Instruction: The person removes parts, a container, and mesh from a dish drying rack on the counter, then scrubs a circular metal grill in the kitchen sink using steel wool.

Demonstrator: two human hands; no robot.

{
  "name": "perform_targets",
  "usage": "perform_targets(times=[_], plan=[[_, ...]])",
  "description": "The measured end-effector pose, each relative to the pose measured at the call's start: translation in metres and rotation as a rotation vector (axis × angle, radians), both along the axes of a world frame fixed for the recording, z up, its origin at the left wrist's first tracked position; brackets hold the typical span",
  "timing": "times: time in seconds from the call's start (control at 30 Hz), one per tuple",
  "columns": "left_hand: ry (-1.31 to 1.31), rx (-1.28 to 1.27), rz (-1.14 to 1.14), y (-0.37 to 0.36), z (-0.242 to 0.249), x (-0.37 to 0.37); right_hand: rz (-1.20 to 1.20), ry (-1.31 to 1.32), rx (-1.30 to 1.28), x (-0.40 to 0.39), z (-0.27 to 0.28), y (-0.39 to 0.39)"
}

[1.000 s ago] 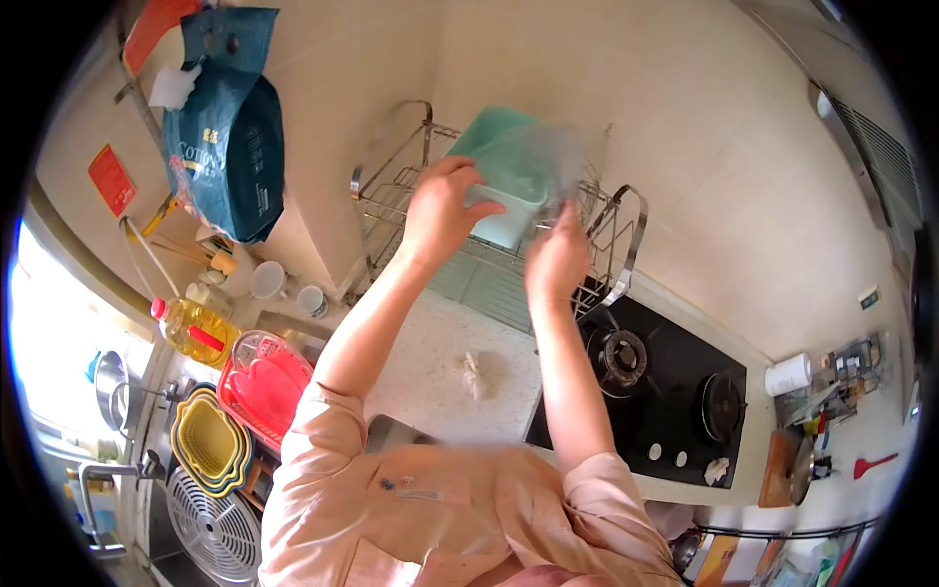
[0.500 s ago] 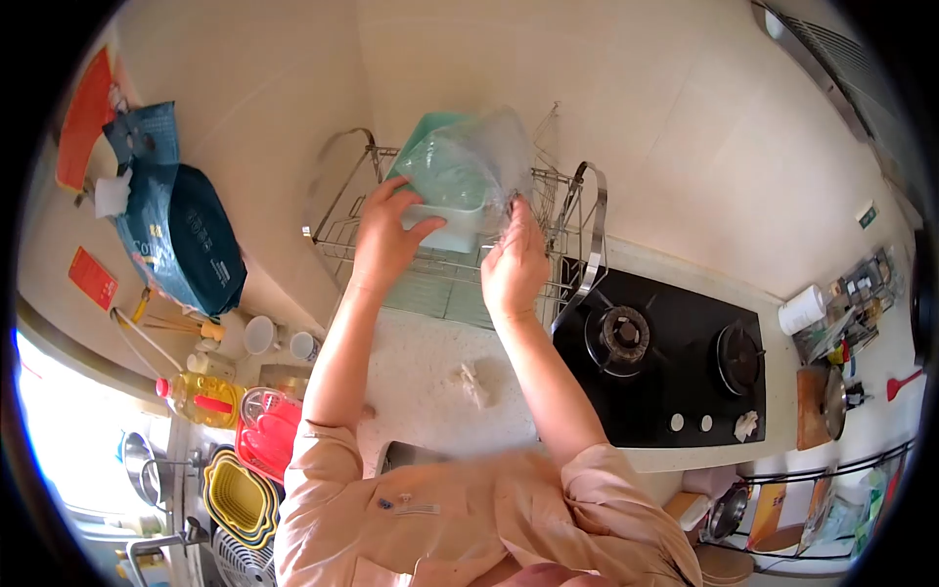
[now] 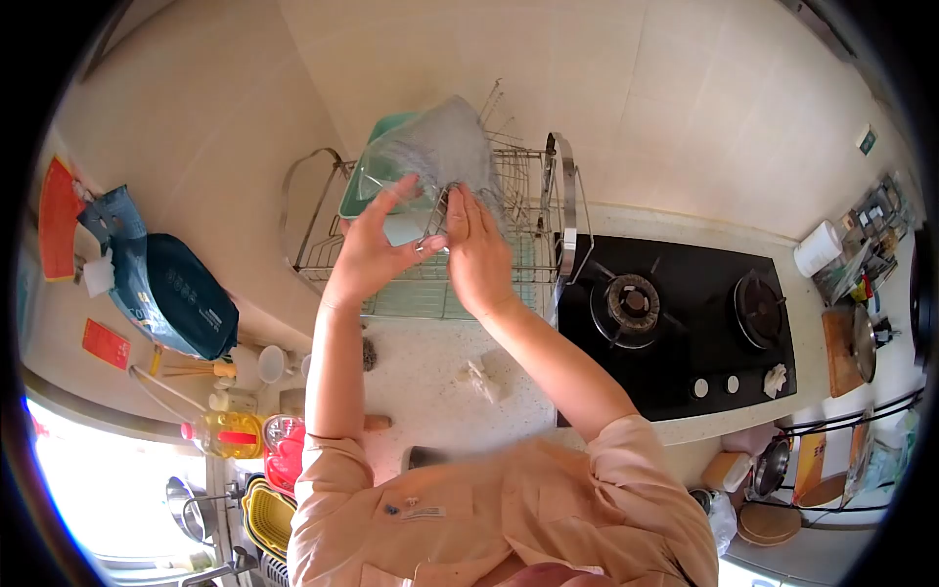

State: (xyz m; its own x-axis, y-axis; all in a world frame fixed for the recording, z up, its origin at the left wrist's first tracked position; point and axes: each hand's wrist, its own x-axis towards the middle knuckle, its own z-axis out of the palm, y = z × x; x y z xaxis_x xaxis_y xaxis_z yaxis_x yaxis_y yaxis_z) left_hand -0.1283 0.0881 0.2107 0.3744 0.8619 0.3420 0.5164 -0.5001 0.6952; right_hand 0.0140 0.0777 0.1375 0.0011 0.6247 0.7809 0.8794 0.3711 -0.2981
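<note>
The clear plastic bag (image 3: 452,137) is raised over the wire rack (image 3: 528,262), partly in front of the green container (image 3: 354,201). The person's right hand (image 3: 479,256) has its fingers pinched on the bag's gathered lower part; the left hand (image 3: 364,256) is curved beside it, though blur and glare hide whether its fingers grip. The film looks light, limp and slippery, easily torn, so the bunched folds offer the surest hold.

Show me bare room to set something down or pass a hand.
The counter is bare between the crumpled tissue, wire rack and left forearm; so is the cooktop between its burners. Crowded: the rack, with left hand, right hand, clear bag and green bin.
</note>
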Motion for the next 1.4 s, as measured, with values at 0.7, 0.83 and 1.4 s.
perform_targets(times=[0.7, 0.83, 1.4], plan=[[-0.028, 0.470, -0.020, -0.028, 0.002, 0.068, 0.702, 1.035, -0.045, 0.011, 0.023, -0.010], [-0.038, 0.522, -0.018, -0.034, -0.006, 0.069, 0.325, 0.615, 0.241, 0.006, 0.004, -0.013], [-0.026, 0.314, -0.141, -0.001, 0.009, 0.006, 0.411, 0.615, -0.091, 0.021, 0.023, -0.026]])
